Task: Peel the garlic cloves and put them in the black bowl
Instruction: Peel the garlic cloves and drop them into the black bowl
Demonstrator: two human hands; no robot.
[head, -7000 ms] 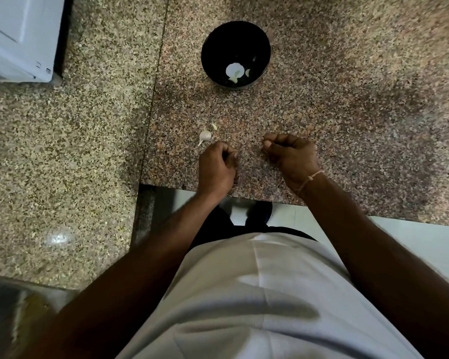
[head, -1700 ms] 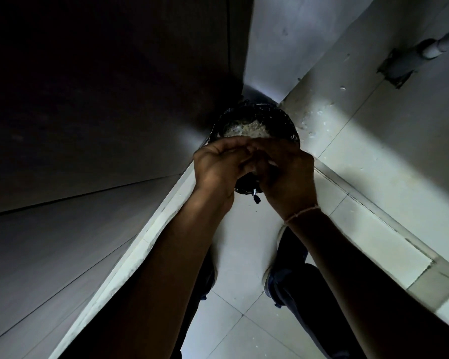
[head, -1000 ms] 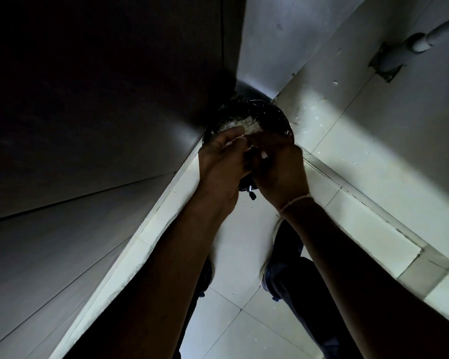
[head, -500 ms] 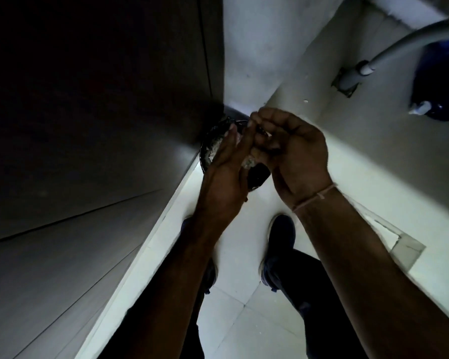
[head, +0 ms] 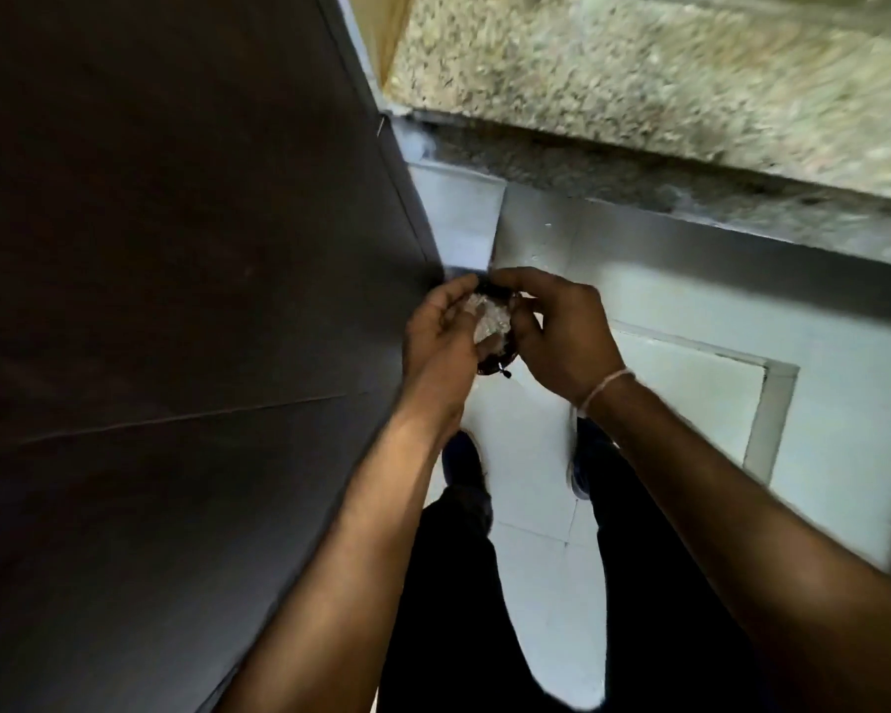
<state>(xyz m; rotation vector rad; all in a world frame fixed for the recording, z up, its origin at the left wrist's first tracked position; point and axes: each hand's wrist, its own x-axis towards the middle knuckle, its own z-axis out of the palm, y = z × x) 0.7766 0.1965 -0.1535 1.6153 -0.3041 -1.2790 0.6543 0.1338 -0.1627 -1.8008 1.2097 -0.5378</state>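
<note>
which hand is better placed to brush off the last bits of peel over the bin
Right, probably. The right hand has its fingers curled over the open left hand, above the dark bin.

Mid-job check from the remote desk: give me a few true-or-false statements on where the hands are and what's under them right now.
1. Both hands are together above a dark bin on the floor. True: the left hand and right hand meet over the bin.
2. The black bowl sits on the counter in view. False: no bowl shows; only a blurred strip of granite counter.
3. Pale, papery scraps show between the hands. True: scraps.
4. The right wrist is bare. False: it wears a thin band.
5. The person is standing on a pale tiled floor. True: floor.
</note>
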